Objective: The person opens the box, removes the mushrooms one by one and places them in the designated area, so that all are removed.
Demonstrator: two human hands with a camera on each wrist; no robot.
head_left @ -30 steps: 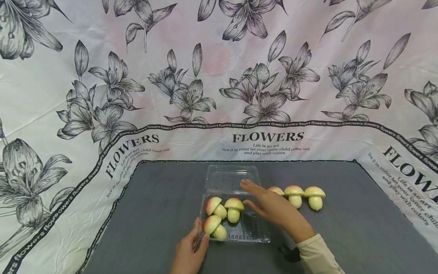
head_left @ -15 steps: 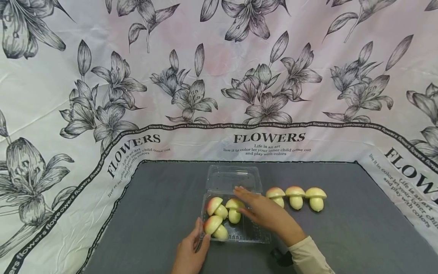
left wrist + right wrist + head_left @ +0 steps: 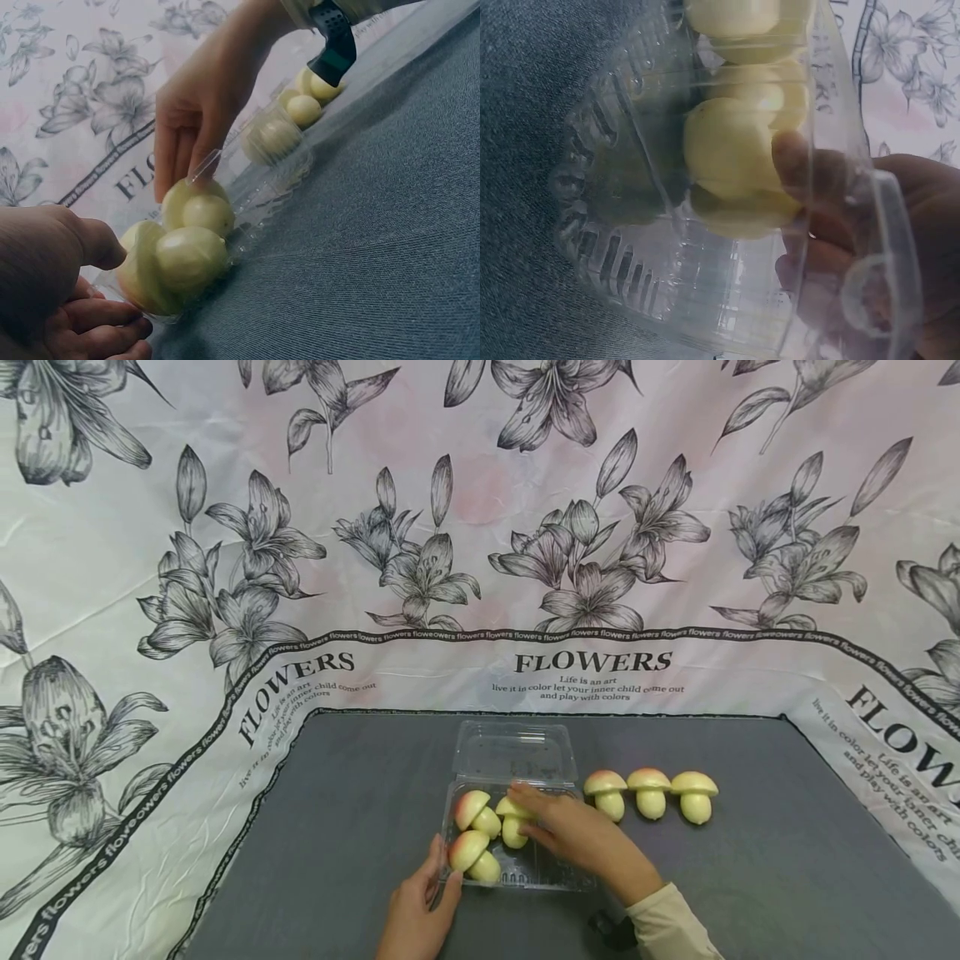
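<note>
A clear plastic clamshell box (image 3: 551, 868) lies with its lid folded back, holding three yellow-green mushrooms with reddish caps. My left hand (image 3: 420, 902) grips the box's left side. In the left wrist view its thumb (image 3: 105, 244) is at the wall and its fingers curl low beside the box. My right hand (image 3: 581, 835) reaches over the box from the right and pinches the right-hand mushroom (image 3: 513, 833), fingers over its cap. The right wrist view shows the thumb (image 3: 789, 154) against this mushroom (image 3: 724, 142). Left of it are the upper-left mushroom (image 3: 472, 810) and the lower-left mushroom (image 3: 471, 852).
Right of the box, three more mushrooms (image 3: 649, 789) stand in a row on the grey tabletop (image 3: 345, 827). The open lid (image 3: 513, 750) lies behind the box. A flower-printed cloth (image 3: 420, 668) borders the table's back and sides. A dark band (image 3: 334, 45) circles the right wrist.
My right hand has moved left and down onto the right-hand mushroom in the box, uncovering the row of mushrooms behind it. The left hand stays at the box's side.
</note>
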